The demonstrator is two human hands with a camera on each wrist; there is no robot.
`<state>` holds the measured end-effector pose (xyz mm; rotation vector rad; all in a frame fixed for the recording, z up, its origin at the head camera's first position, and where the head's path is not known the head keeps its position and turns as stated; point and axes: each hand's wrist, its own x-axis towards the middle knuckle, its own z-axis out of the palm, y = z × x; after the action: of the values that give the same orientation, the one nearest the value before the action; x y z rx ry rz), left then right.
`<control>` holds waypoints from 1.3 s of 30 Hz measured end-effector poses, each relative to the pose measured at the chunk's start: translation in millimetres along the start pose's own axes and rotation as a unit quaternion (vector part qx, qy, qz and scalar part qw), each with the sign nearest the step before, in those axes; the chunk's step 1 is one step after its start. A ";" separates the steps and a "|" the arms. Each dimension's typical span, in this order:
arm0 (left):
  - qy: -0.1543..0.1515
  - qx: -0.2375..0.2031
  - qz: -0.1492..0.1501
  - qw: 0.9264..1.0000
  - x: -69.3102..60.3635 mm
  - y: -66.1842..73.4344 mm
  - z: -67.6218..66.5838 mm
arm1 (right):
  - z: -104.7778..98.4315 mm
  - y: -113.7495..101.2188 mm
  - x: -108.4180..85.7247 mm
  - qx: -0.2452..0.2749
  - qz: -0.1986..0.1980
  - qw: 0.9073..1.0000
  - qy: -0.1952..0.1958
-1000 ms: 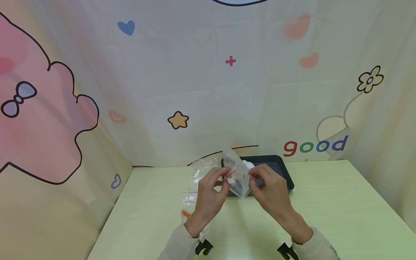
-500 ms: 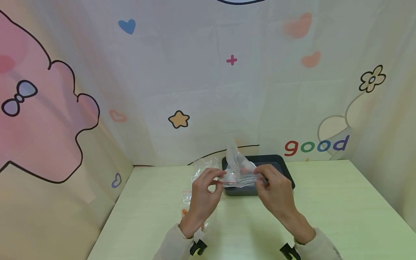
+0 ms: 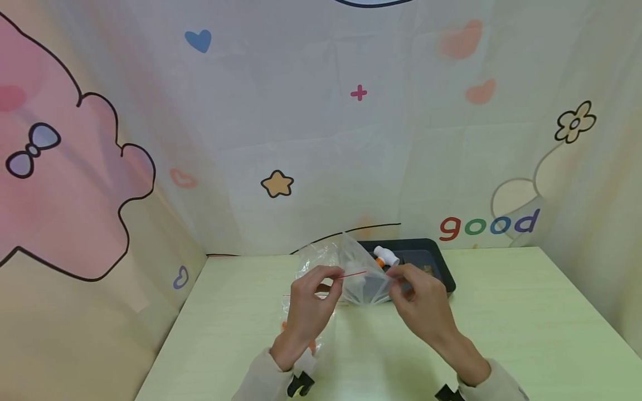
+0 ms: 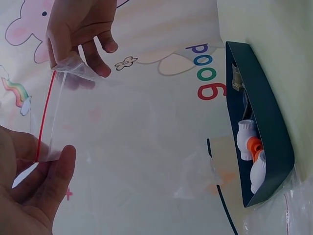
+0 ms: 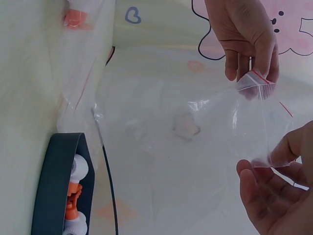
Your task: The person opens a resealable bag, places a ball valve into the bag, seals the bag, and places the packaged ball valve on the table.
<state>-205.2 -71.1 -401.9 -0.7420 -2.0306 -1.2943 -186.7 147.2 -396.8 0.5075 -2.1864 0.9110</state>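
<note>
At the far left, a printed backdrop (image 3: 331, 139) shows a pink cartoon figure (image 3: 75, 195), a bow and several hearts. In front of the backdrop lies a pale green table (image 3: 241, 312).

Next, a clear bag (image 3: 318, 256) lies toward the back of the table, beside the tray's left end. Nearer the person, a second clear bag (image 3: 328, 326) holds orange pieces (image 3: 313, 346); the left forearm partly covers it.

The left hand (image 3: 307, 301), in a pale sleeve (image 3: 263, 376), pinches one end of a zip bag (image 3: 357, 291) between thumb and fingertips. A black fitting (image 3: 300, 384) sits at the cuff.

The zip bag is suspended between both hands, above the table. In the head view it overlaps the left part of the dark tray (image 3: 436, 267); the wrist views show it raised well apart from the tray. A red strip (image 4: 46, 115) runs along its upper edge.

Inside the tray, a white part (image 3: 385, 256) adjoins an orange part (image 4: 254, 146); a further item toward the tray's right end is too small to identify.

The right hand (image 3: 423, 301) pinches the opposite end of the zip bag, thumb against the fingertips. To its upper right, the backdrop bears the word "good" and a flower.
</note>
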 end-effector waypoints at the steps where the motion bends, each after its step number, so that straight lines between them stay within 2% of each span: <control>1: -0.001 -0.002 -0.002 1.000 -0.1 0.4 -0.5 | -0.2 -0.7 -0.6 0.003 0.002 1.000 -0.007; 9: -0.007 -0.017 -0.021 1.000 -2.1 2.3 -4.3 | -1.6 -7.5 -3.1 0.030 0.032 0.997 -0.071; 15: -0.025 -0.010 -0.045 0.999 -4.0 5.1 -8.7 | -1.9 -9.3 -4.8 0.048 0.018 0.992 -0.112; 19: -0.032 0.005 -0.050 0.998 -3.9 6.2 -10.6 | -6.7 -8.1 -1.3 0.046 0.001 0.993 -0.109; 23: -0.036 0.020 -0.049 0.998 -4.1 5.9 -12.5 | -13.6 0.1 6.9 0.027 -0.030 0.996 -0.084; 27: -0.040 0.034 -0.042 0.998 -4.4 5.1 -14.0 | -20.4 13.1 18.1 -0.004 -0.054 0.995 -0.079; 34: -0.044 0.062 -0.022 0.997 -5.2 3.2 -15.2 | -25.2 36.9 39.4 -0.079 -0.050 0.989 -0.117; 39: -0.046 0.077 -0.018 0.996 -5.8 3.1 -15.2 | -20.4 51.6 51.1 -0.109 -0.037 0.981 -0.155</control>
<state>-196.2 -84.8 -399.3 -0.7088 -2.1983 -1.1250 -241.9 192.7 -372.6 0.6529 -2.4919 0.5732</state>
